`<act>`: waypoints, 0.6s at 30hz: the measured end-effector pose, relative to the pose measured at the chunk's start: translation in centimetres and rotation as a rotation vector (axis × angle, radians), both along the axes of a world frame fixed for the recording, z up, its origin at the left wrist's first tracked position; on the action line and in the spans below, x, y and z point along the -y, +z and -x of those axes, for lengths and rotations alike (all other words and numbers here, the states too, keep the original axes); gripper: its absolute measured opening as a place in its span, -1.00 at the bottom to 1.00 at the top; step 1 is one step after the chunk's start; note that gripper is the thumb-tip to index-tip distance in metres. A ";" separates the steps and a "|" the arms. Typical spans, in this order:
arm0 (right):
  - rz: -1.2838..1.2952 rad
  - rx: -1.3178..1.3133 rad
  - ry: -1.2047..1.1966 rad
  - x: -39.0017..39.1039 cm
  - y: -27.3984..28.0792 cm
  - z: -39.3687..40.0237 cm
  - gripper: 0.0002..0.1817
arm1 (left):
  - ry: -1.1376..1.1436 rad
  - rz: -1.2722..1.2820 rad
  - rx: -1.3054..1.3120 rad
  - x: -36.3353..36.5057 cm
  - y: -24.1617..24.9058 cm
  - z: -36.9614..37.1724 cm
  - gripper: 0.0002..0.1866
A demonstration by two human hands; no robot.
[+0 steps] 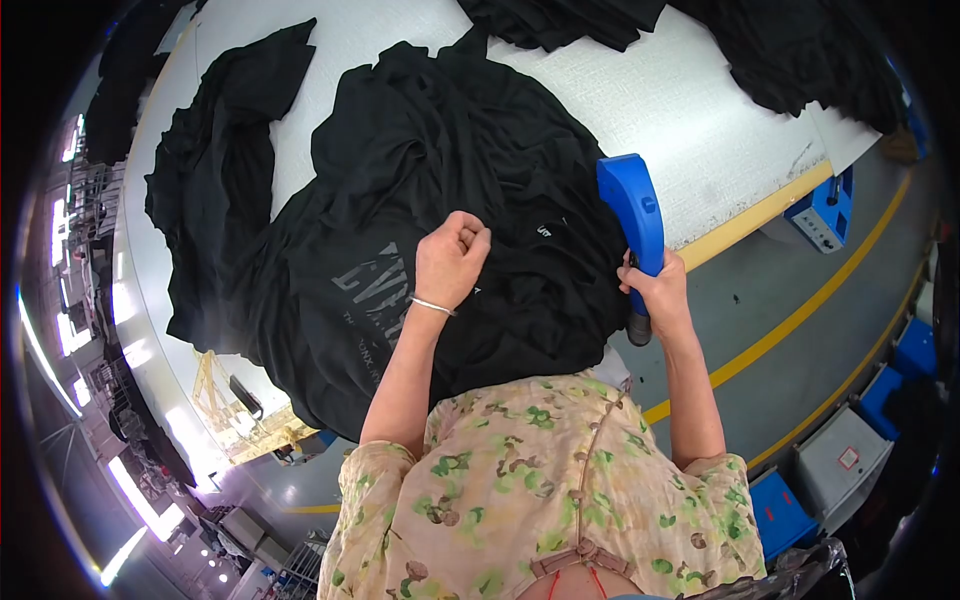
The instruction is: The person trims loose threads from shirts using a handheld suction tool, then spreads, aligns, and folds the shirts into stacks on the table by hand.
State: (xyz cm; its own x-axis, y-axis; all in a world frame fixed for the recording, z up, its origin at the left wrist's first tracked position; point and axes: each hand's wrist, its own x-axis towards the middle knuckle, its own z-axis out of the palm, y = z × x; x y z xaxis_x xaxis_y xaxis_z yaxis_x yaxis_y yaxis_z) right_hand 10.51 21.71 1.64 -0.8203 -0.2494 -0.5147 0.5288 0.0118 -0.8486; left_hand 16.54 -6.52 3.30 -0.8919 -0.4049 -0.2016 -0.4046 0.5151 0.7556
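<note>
A blue curved handheld tool [640, 215] with a dark lower end is gripped by my right hand [662, 290], my fingers wrapped around its handle. It is at the right edge of the black garments [450, 150] heaped on the table in front of me. My left hand [452, 258] is over the middle of this black cloth with its fingers curled closed; whether they pinch anything is hidden. Beside my left wrist, large grey lettering [372, 285] is printed on a garment. A small white mark [544, 231] shows on the cloth between my hands.
The white-topped table [620, 100] has a yellowish edge [750, 205] at right. Another black garment [222, 150] lies to the left, and more black cloth [790, 50] is at the far right. A blue box with a control panel [825, 215] stands under the table; grey and blue bins [842, 465] line the floor.
</note>
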 end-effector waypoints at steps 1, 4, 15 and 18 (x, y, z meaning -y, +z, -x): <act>0.000 0.000 0.007 0.1 0.0 -0.1 -0.84 | -0.047 0.051 0.011 0.0 -0.3 -0.1 -0.86; -0.010 -0.003 0.034 0.5 0.0 -0.2 -0.84 | -0.204 0.336 0.208 -1.1 0.1 0.8 -0.69; -0.052 -0.046 0.097 1.3 1.8 -0.6 -0.85 | -0.229 0.357 -0.322 -1.2 -1.0 2.8 -0.73; -0.024 -0.019 0.138 1.3 3.0 -0.3 -0.83 | -0.115 0.312 -0.493 -1.0 -0.4 3.4 -0.74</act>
State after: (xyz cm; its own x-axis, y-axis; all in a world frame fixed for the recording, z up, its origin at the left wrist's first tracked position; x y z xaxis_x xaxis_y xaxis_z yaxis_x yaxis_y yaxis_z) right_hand 10.79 20.43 4.61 -0.7887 -0.3478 -0.5068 0.5049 0.1037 -0.8569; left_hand 13.13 -5.53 2.92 -0.8914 -0.2739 0.3611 0.0273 0.7629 0.6460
